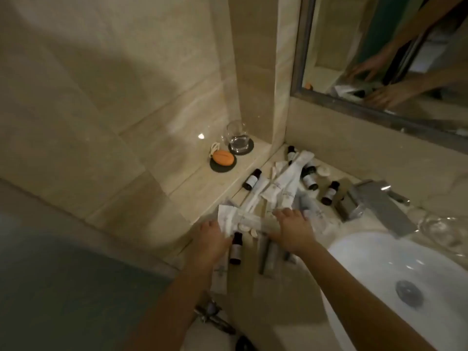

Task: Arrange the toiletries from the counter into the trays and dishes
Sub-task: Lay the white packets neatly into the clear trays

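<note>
Left hand (212, 238) pinches a white sachet (228, 217); right hand (291, 225) rests spread on packets (278, 188); faucet (374, 201) just beside.

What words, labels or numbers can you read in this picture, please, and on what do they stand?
No text here can be read.
On the dark bottles: pale labels, print too blurred to read.
On the white sachets: faint dark print, too small and blurred to read.
On the grey tubes: no marks that can be made out.
</note>
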{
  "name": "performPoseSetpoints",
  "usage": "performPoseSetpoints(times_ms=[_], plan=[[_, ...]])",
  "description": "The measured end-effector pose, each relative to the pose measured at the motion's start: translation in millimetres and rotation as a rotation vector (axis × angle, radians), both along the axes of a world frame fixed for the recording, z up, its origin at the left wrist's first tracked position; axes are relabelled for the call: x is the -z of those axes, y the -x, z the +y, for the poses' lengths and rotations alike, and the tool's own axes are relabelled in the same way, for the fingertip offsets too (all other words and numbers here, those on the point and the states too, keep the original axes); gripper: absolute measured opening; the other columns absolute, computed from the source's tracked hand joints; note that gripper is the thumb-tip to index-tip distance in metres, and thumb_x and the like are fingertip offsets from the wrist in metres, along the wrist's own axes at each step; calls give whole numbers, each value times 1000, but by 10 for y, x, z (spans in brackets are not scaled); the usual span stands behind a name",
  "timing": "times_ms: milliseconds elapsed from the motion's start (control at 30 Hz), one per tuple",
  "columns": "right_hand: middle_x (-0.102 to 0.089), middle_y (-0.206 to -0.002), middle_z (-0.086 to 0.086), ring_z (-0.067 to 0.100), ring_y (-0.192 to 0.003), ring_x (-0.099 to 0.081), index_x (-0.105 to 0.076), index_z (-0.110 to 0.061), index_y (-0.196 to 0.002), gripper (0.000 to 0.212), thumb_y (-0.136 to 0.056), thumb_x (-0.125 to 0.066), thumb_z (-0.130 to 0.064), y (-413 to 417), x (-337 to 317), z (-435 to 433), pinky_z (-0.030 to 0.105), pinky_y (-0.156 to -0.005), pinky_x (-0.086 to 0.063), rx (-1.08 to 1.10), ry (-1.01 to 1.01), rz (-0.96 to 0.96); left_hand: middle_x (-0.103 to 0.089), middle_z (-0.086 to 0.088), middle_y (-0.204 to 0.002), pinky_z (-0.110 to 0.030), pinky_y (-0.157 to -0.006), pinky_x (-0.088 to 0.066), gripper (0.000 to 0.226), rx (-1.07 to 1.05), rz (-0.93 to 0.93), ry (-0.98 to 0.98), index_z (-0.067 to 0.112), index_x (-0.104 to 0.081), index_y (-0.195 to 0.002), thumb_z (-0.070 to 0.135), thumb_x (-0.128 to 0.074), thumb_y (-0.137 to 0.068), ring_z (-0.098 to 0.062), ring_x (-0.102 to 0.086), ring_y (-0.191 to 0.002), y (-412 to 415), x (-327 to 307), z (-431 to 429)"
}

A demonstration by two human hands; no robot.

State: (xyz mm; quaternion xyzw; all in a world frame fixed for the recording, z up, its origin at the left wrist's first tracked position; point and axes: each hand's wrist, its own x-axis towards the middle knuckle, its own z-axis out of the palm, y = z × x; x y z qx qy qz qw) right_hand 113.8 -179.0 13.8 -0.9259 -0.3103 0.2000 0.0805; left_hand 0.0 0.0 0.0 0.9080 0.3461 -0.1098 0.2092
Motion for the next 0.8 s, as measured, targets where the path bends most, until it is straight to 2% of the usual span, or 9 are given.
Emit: performPoseSetpoints(times_ms=[133, 200, 267, 333, 400, 500, 567, 633, 800], plan=[[-44, -136, 8, 27, -124, -41, -41, -19, -134, 62, -85, -50, -56, 9, 105, 166, 44, -101, -37, 31, 39, -54, -50, -8, -127, -34, -93, -44, 73, -65, -34, -3, 14, -41, -127, 57, -63, -73, -22, -52, -113, 6, 57, 60], [-48, -132, 9, 27, -118, -46, -46, -16, -127, 56, -85, -50, -54, 22, 176, 229, 43, -97, -42, 45, 56, -32, -60, -5, -113, -29, -81, -51, 58, -90, -56, 91, 16, -49, -114, 51, -68, -71, -15, -57, -92, 5, 101, 57], [-55, -121, 10, 27, -107, -54, -53, -13, -114, 48, -86, -50, -51, 16, 163, 284, 40, -88, -47, 54, 52, -4, -63, -8, -108, -27, -74, -48, 40, -99, 26, 177, 13, -52, -108, 37, -66, -80, -15, -58, -85, 0, 84, 53], [-61, -111, 11, 28, -98, -58, -57, -10, -106, 37, -87, -52, -41, -5, 125, 334, 37, -80, -48, 84, 33, 75, -60, -10, -113, -27, -76, -44, 34, -82, 87, 232, 8, -50, -115, 27, -56, -89, -22, -58, -96, -4, 72, 36], [-61, -112, 12, 28, -101, -59, -56, -8, -110, 34, -88, -52, -33, -14, 97, 366, 37, -81, -49, 97, 56, 140, -58, -10, -116, -26, -77, -40, 33, -78, 65, 283, 7, -46, -122, 22, -50, -93, -21, -55, -96, 7, 81, 1], [-60, -114, 13, 28, -101, -58, -52, -8, -115, 34, -90, -50, -31, -32, 103, 339, 35, -76, -47, 118, 58, 147, -57, -10, -116, -30, -78, -44, 34, -199, 12, 364, 9, -44, -122, 21, -53, -91, -17, -50, -88, -1, 145, -20], [-60, -111, 13, 28, -95, -59, -49, -9, -114, 33, -90, -52, -31, -6, 95, 272, 32, -70, -44, 182, 4, 141, -54, -9, -121, -34, -81, -45, 44, -272, -28, 384, 12, -38, -127, 25, -56, -89, -20, -53, -96, 9, 173, -55], [-61, -104, 12, 25, -85, -55, -48, -10, -110, 30, -89, -55, -30, 49, 53, 185, 31, -68, -42, 279, -84, 158, -54, -8, -122, -35, -85, -45, 51, -277, -61, 371, 16, -36, -131, 28, -59, -87, -25, -55, -107, 34, 185, -84], [-59, -97, 4, 19, -83, -55, -53, -14, -109, 29, -85, -63, -27, 308, -121, -78, 29, -71, -45, 529, -417, 252, -62, -14, -118, -34, -81, -46, 36, -229, -21, 407, 8, -52, -121, 24, -56, -89, -31, -59, -106, 49, 172, -105]])
